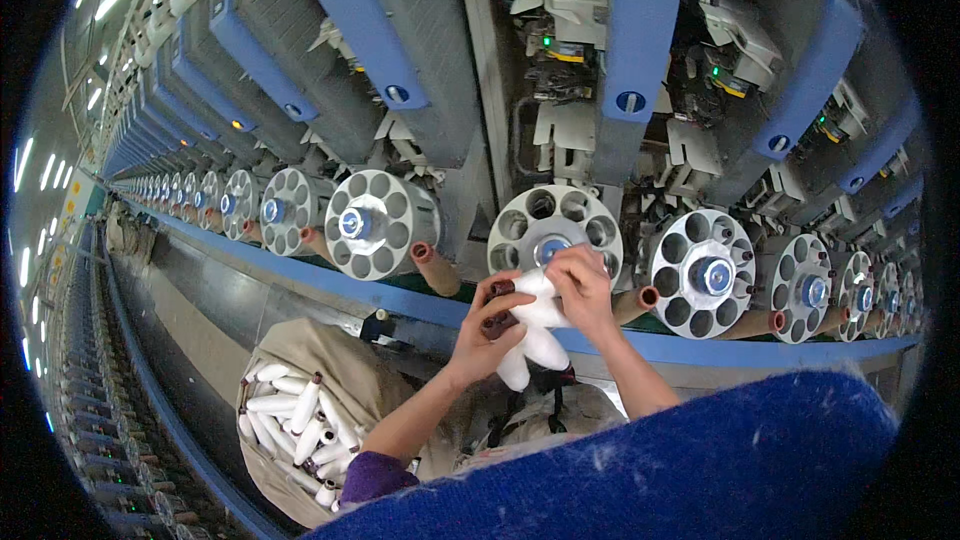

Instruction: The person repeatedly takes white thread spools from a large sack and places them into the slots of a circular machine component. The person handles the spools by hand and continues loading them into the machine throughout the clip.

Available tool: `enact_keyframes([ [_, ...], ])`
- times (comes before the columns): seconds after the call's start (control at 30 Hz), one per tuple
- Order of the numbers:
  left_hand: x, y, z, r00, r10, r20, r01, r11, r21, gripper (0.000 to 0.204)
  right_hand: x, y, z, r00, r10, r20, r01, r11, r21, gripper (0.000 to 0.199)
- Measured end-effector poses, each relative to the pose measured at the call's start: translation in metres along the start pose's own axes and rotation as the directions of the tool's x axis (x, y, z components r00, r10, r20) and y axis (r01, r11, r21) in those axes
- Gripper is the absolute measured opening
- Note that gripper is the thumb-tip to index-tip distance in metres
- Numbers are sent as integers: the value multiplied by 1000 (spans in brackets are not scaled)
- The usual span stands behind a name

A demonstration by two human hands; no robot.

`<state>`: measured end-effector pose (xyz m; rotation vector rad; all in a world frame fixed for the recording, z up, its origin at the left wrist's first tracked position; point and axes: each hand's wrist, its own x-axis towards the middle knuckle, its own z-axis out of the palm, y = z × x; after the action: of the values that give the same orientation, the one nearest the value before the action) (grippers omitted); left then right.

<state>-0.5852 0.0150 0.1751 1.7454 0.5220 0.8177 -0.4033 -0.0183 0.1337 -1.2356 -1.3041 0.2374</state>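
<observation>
Several white yarn bobbins (pixel 543 313) with dark brown tube ends are bunched in front of me. My left hand (pixel 487 328) is closed around their brown ends. At the upper part of the bunch, my right hand (pixel 583 290) has its fingers bent and pressed together at a white bobbin; the fingertips are partly hidden. Just behind both hands stands a round white bobbin magazine (pixel 508 230) with a ring of holes and a blue hub, its lower part covered by the hands and yarn. Two bobbins of the bunch hang downward below my left hand.
A beige cloth sack (pixel 350 360) full of white bobbins sits at the lower left. Similar magazines (pixel 703 275) line the machine on both sides. Brown tubes (pixel 436 270) jut out between them above a blue rail (pixel 690 348). Blue and grey winding units (pixel 630 30) rise behind.
</observation>
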Motion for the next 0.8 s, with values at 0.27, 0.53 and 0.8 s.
enact_keyframes([
  [0.27,67,-47,66,944,-69,-324,90,995,51,28,63,93,-7,986,155,63,-166,958,233,6],
  [0.53,72,-58,45,967,64,-246,-15,980,197,18,85,117,10,883,336,328,-444,823,354,11],
  [0.8,74,-72,33,962,-13,-272,-10,997,-80,13,108,84,-28,904,314,292,-426,581,694,18],
])
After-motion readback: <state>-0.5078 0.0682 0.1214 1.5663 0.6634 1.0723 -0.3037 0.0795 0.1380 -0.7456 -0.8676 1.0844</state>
